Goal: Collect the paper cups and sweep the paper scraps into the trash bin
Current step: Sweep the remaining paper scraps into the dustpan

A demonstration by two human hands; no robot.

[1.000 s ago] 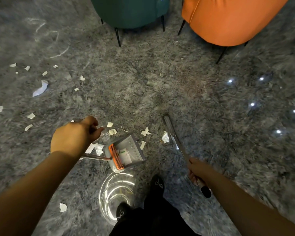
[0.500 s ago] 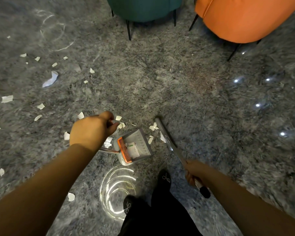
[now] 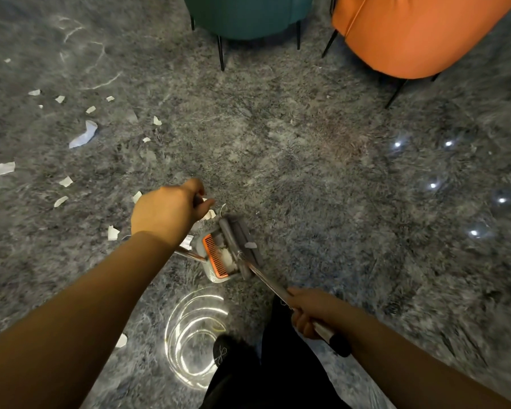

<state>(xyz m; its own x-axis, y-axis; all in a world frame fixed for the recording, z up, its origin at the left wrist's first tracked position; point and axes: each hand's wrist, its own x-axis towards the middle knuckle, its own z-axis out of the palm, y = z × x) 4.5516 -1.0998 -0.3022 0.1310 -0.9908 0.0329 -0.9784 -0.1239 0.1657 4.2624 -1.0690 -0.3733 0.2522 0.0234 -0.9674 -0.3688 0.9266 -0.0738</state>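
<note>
Now the broom [image 3: 270, 283] runs diagonally, long axis from the black handle end at lower right up-left to its head, which lies across the mouth of the dustpan [image 3: 219, 255] near frame centre. The right hand [image 3: 310, 311] is wrapped tight around the metal shaft just above the black grip. The left hand [image 3: 168, 211] is fisted on the dustpan's handle top, pan standing just below it, orange comb edge showing. Versus 0.5 s ago: the broom head sat on the floor to the right of the pan, apart from it; now it's on the pan. Paper scraps [image 3: 3, 168] are scattered left across the grey floor [image 3: 307, 187].
</note>
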